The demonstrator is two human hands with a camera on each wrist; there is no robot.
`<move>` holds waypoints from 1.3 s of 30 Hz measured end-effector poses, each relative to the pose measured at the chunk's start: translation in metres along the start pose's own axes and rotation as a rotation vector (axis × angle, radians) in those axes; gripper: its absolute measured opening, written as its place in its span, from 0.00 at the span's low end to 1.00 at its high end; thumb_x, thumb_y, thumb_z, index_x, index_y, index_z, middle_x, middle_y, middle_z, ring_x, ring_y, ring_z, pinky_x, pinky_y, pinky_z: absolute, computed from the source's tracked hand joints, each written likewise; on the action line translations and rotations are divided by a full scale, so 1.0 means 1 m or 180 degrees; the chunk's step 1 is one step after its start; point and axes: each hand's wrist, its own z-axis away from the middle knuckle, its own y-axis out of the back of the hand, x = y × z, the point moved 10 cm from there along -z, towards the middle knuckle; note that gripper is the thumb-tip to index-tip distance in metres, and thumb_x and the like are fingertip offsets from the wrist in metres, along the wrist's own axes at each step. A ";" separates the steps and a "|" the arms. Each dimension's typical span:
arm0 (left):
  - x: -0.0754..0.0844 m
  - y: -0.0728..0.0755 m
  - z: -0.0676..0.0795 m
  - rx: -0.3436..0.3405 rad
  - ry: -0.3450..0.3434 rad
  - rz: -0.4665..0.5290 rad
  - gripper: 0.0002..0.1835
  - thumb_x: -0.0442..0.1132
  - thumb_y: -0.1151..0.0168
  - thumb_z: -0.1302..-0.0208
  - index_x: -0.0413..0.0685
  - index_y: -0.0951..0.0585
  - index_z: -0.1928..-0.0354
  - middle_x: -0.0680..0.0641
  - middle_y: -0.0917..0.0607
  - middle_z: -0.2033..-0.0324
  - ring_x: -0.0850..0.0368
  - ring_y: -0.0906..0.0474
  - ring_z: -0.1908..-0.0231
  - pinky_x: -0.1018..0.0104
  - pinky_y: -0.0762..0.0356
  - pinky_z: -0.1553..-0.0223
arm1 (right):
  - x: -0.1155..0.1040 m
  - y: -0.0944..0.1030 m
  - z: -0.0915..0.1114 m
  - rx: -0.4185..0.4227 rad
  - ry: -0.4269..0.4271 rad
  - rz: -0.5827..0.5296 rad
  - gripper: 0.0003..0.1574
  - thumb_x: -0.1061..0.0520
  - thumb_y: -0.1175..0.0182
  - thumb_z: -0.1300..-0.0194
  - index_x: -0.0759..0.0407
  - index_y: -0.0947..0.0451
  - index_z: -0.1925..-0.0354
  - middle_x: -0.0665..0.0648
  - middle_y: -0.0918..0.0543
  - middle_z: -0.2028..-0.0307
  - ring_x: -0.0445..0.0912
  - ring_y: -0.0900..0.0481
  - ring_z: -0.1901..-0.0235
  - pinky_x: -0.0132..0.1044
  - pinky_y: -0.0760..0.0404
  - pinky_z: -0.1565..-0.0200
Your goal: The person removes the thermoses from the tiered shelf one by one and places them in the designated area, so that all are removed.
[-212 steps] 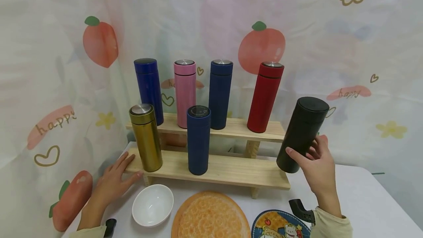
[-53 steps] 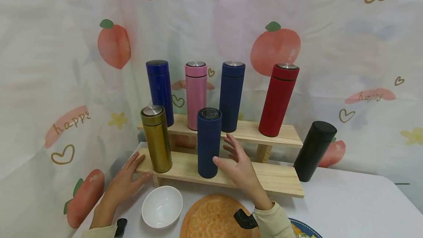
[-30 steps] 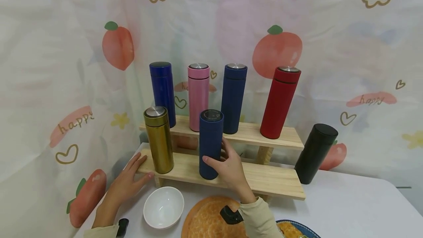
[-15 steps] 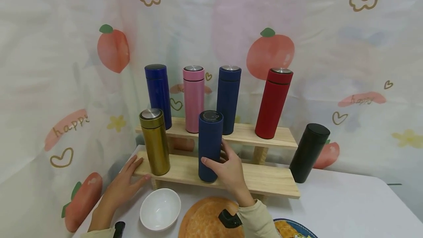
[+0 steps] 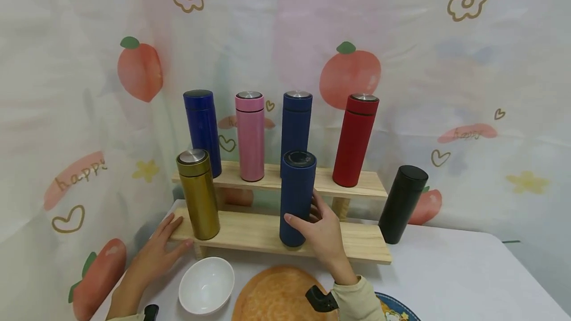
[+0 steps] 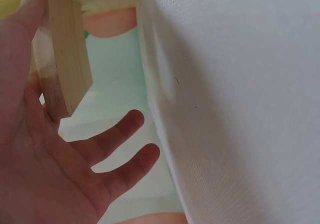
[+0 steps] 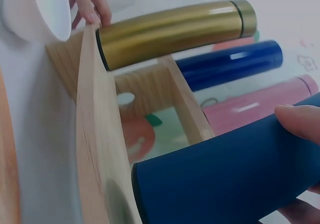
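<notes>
Head view: front blue flask [image 5: 296, 197] held by the right hand [image 5: 323, 239] above the lower shelf [image 5: 250, 229].
The flask is clamped near upright between thumb and curled fingers, right of the gold flask [image 5: 200, 202]; whether its base is touching the wood cannot be told. The left hand [image 5: 153, 256] is rested against the shelf's left end, fingers spread apart, near the white bowl [image 5: 206, 285].
</notes>
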 end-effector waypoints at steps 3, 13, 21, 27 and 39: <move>-0.002 -0.001 0.002 -0.0013 -0.0004 0.0022 0.48 0.67 0.37 0.27 0.45 0.37 0.18 0.34 0.47 0.17 0.19 0.44 0.25 0.18 0.36 0.37 | 0.001 0.011 0.002 0.0057 -0.0033 0.0066 0.56 0.54 0.22 0.37 0.58 0.37 0.18 0.65 0.23 0.30 0.62 0.19 0.37 0.61 0.21 0.36; 0.000 0.001 0.000 -0.0002 -0.0046 -0.0048 0.46 0.65 0.36 0.26 0.44 0.36 0.19 0.32 0.46 0.18 0.19 0.42 0.26 0.18 0.35 0.38 | 0.003 0.052 0.008 0.0226 -0.0224 0.0401 0.57 0.50 0.23 0.35 0.58 0.39 0.17 0.67 0.25 0.28 0.66 0.23 0.33 0.63 0.24 0.33; 0.002 0.004 0.003 0.0117 -0.0185 0.0019 0.45 0.61 0.33 0.26 0.41 0.35 0.20 0.31 0.44 0.19 0.20 0.41 0.26 0.20 0.35 0.36 | 0.005 0.080 0.012 0.0310 -0.0242 0.0491 0.58 0.49 0.23 0.34 0.59 0.41 0.17 0.68 0.27 0.27 0.66 0.24 0.31 0.63 0.26 0.32; 0.000 0.003 0.000 0.0025 -0.0119 -0.0020 0.46 0.64 0.36 0.26 0.43 0.37 0.19 0.31 0.46 0.18 0.19 0.42 0.26 0.18 0.37 0.37 | 0.005 0.101 0.015 0.0355 -0.0241 0.0550 0.56 0.48 0.25 0.32 0.59 0.41 0.17 0.67 0.29 0.25 0.66 0.27 0.29 0.65 0.28 0.31; 0.001 0.001 -0.001 -0.0091 -0.0036 -0.0067 0.47 0.65 0.37 0.26 0.42 0.38 0.19 0.30 0.48 0.18 0.17 0.44 0.26 0.17 0.38 0.37 | 0.004 0.152 0.020 0.0637 -0.0273 0.0868 0.57 0.48 0.25 0.31 0.55 0.43 0.16 0.69 0.25 0.29 0.65 0.22 0.34 0.55 0.20 0.36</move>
